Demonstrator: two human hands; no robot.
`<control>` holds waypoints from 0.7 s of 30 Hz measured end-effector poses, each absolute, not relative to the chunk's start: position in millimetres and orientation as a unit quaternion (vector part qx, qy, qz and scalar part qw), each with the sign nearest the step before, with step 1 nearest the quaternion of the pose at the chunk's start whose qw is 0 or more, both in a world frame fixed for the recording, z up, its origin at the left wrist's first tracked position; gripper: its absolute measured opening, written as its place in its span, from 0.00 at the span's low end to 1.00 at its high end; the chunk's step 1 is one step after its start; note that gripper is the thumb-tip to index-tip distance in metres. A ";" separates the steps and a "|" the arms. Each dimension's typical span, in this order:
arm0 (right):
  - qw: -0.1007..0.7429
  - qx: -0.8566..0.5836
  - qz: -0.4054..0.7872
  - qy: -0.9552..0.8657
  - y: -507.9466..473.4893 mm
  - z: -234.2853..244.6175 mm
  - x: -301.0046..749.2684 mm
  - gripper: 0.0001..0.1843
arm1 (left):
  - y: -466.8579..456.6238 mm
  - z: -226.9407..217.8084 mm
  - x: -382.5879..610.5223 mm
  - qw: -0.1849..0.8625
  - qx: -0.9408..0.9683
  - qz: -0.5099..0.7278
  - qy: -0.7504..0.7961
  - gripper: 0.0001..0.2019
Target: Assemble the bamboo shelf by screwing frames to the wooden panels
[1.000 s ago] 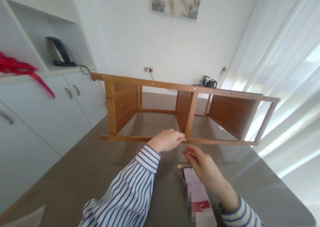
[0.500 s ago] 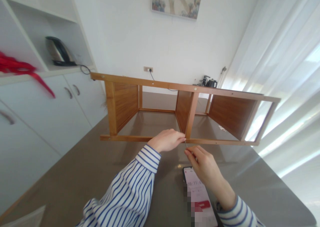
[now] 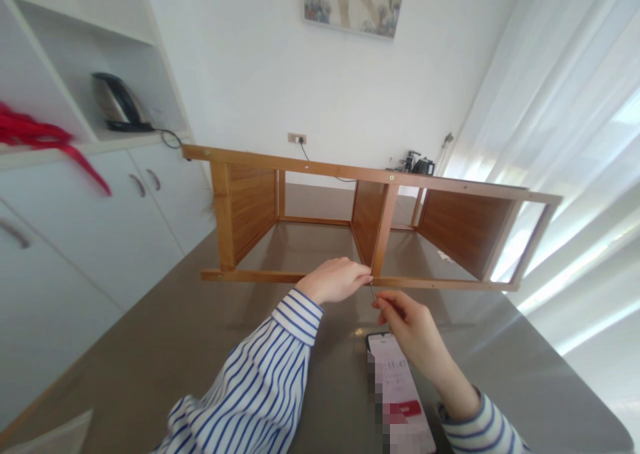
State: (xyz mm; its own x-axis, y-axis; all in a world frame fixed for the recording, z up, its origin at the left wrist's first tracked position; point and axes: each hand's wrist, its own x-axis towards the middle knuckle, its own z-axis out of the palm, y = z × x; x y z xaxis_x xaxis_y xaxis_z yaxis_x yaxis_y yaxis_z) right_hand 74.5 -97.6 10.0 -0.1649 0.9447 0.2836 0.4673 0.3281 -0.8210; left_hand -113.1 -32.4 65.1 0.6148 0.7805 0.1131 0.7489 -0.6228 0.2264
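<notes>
A wooden shelf frame (image 3: 384, 234) lies on its side on the table, its panels standing upright. My left hand (image 3: 335, 281) is closed on the lower rail where the middle panel joins it. Just below that joint, my right hand (image 3: 407, 317) pinches a thin metal hex key (image 3: 373, 293) between thumb and fingers. The key's upper end meets the rail beside my left fingertips; its exact seat is hidden. Under my right wrist, a phone (image 3: 395, 381) with a running timer lies flat on the table.
The brown table (image 3: 500, 361) extends around the frame. White cabinets (image 3: 100, 227) stand at left, with an electric kettle (image 3: 117, 101) and a red ribbon (image 3: 40, 134) above. A black kettle (image 3: 424, 167) sits behind the frame. White curtains (image 3: 575, 141) hang at right. A clear plastic bag (image 3: 55, 437) lies lower left.
My right hand has shifted slightly and its fingers have turned around the hex key. My left hand and the shelf frame stay in place.
</notes>
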 end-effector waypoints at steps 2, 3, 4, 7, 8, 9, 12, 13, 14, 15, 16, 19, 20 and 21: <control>0.396 -0.495 0.268 -0.725 -98.1 11.4 76.5 0.13 | -31.9 64.2 -113.3 0.078 0.896 0.102 0.424 0.20; 0.389 -0.490 0.240 -0.742 -98.5 12.9 77.3 0.13 | -31.6 63.7 -113.4 0.077 0.897 0.104 0.422 0.20; 0.382 -0.483 0.200 -0.762 -99.0 14.8 77.9 0.12 | -31.3 63.2 -113.6 0.077 0.898 0.105 0.420 0.20; 0.343 -0.456 0.034 -0.820 -101.5 19.8 78.4 0.12 | -30.7 62.1 -114.0 0.078 0.898 0.107 0.419 0.21; 0.322 -0.448 -0.023 -0.834 -102.4 20.7 78.2 0.12 | -30.7 61.9 -114.1 0.078 0.898 0.107 0.420 0.21; 0.298 -0.441 -0.075 -0.843 -103.3 20.9 77.9 0.12 | -30.6 61.8 -114.3 0.079 0.897 0.107 0.421 0.21; 0.233 -0.434 -0.187 -0.850 -105.1 18.9 76.9 0.12 | -30.3 61.7 -114.7 0.079 0.899 0.104 0.419 0.21; 0.219 -0.434 -0.207 -0.849 -105.3 17.9 76.7 0.12 | -30.1 61.6 -114.8 0.079 0.899 0.103 0.417 0.21; 0.210 -0.435 -0.222 -0.847 -105.3 16.9 76.4 0.12 | -29.8 61.4 -115.0 0.080 0.900 0.104 0.416 0.21; 0.206 -0.435 -0.233 -0.845 -105.1 16.2 76.2 0.12 | -29.6 61.2 -115.1 0.081 0.900 0.105 0.415 0.21; 0.204 -0.434 -0.240 -0.844 -104.9 15.7 76.0 0.12 | -29.3 60.9 -115.2 0.082 0.900 0.107 0.415 0.22; 0.202 -0.430 -0.255 -0.842 -104.1 15.4 75.5 0.13 | -28.7 60.3 -115.2 0.087 0.899 0.109 0.415 0.22; 0.199 -0.430 -0.259 -0.841 -104.0 15.4 75.4 0.13 | -28.7 60.3 -115.1 0.088 0.899 0.108 0.416 0.22; 0.196 -0.431 -0.262 -0.841 -103.9 15.4 75.3 0.13 | -28.7 60.3 -114.9 0.087 0.899 0.107 0.417 0.22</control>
